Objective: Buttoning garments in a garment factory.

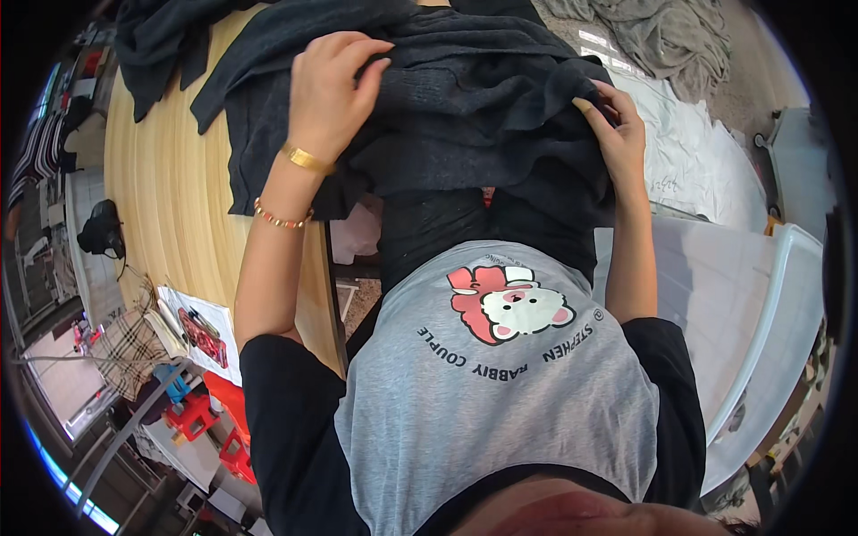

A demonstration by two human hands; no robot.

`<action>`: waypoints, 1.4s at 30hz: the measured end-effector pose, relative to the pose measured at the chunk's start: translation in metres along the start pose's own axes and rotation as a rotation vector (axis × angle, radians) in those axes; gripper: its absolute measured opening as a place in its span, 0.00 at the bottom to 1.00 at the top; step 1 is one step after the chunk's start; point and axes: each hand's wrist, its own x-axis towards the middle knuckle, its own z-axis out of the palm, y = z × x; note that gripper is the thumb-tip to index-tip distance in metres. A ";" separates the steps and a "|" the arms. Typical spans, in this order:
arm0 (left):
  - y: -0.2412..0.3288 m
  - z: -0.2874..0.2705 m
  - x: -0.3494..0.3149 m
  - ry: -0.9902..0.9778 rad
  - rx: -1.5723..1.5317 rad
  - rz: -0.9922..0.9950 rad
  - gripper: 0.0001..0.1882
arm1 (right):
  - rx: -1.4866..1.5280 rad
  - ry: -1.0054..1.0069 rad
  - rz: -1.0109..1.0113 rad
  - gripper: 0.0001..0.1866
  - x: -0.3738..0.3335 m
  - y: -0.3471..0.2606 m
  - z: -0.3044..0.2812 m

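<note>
A dark charcoal knit garment [465,134] lies bunched across the table edge and over my lap, its folds running left to right. My left hand [335,94] is over its left part, fingers bent, with a small gap between thumb and forefinger and nothing seen between them. At the garment's right edge, my right hand [619,134] pinches a fold between thumb and fingers. The far edge of the cloth runs out at the top of the view.
The light wooden table [161,170] extends to the left, with another dark cloth [161,54] at its far corner. To the right are white fabric [670,152], a grey cloth heap [684,40] and a white plastic bin [760,330]. Red stools [192,415] stand lower left.
</note>
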 end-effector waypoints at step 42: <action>0.051 0.007 -0.037 -0.323 -0.088 0.112 0.11 | -0.514 -0.137 0.232 0.23 -0.007 -0.002 0.044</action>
